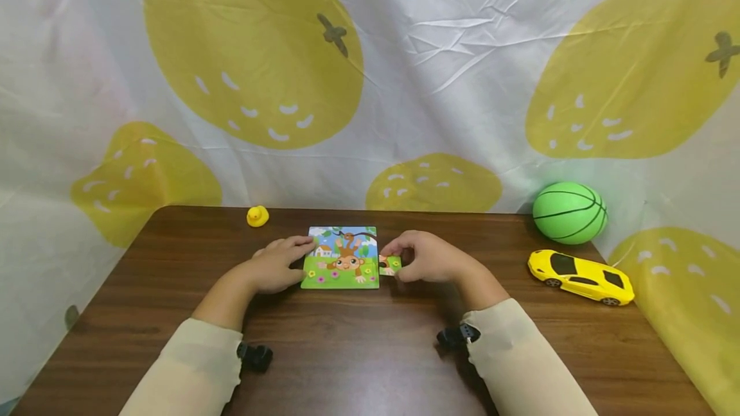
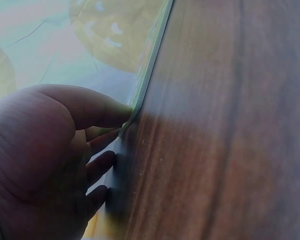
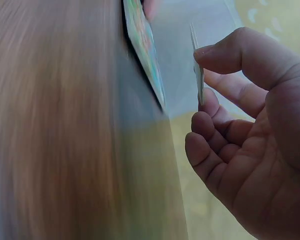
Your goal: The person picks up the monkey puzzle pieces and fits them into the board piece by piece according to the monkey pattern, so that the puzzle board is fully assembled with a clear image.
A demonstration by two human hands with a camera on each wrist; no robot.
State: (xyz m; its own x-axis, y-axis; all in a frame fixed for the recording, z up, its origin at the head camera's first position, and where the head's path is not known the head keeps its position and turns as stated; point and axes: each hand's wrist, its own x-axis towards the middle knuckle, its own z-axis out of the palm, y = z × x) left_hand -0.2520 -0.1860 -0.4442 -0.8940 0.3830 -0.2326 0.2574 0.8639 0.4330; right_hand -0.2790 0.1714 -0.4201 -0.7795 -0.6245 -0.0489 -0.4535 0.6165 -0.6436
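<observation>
Your right hand (image 1: 430, 257) pinches a small puzzle piece (image 1: 390, 265) between thumb and forefinger, the other fingers curled loosely under it; the right wrist view shows the piece (image 3: 198, 75) edge-on, thin as card, clear of the board's edge (image 3: 145, 55). It should handle as a light, stiff, flat thing, likely to slip or tilt if you squeeze only a corner; take it by two opposite edges, near the middle, and keep it level. From that hand the piece sits at nine o'clock, just beside the right edge of the monkey puzzle board (image 1: 342, 257), low on that side; whether it touches the board I cannot quite tell from the head view (the wrist view is blurred). Your left hand (image 1: 279, 265) lies at the board's left edge, thumb against it (image 2: 115, 112), fingers relaxed on the table (image 1: 358, 352). Farther out: a rubber duck (image 1: 257, 216) at eleven o'clock of the board; a green ball (image 1: 569, 212) and yellow toy car (image 1: 580, 277) off at three o'clock.
</observation>
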